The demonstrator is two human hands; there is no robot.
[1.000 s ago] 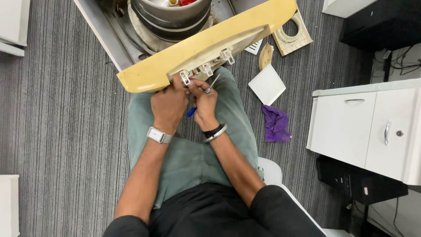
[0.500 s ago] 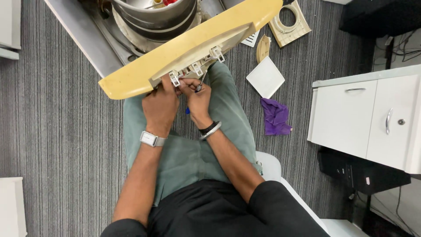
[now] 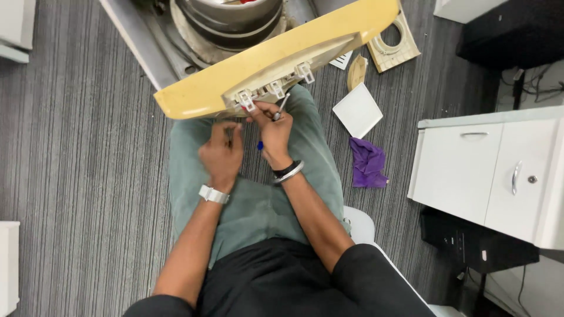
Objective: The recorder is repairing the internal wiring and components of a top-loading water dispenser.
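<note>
View from above of a seated person in green trousers and a black shirt, working over their lap. A long yellow panel (image 3: 276, 61) lies slanted across the knees, its underside facing the person, with small white clips (image 3: 273, 94) along that edge. The right hand (image 3: 275, 132) is closed around a thin tool (image 3: 281, 107) with a metal tip and a blue end, the tip touching the panel just beside the clips. The left hand (image 3: 222, 154), wearing a white watch, is curled just below the panel, apart from it; whether it holds anything cannot be told. The right wrist carries a black band and a silver bangle. Behind the panel sits a round metal drum (image 3: 229, 20). On the grey carpet to the right lie a white square (image 3: 357, 110), a purple cloth (image 3: 367, 163) and a beige frame (image 3: 392, 44). A white cabinet (image 3: 493, 170) stands at far right.
</note>
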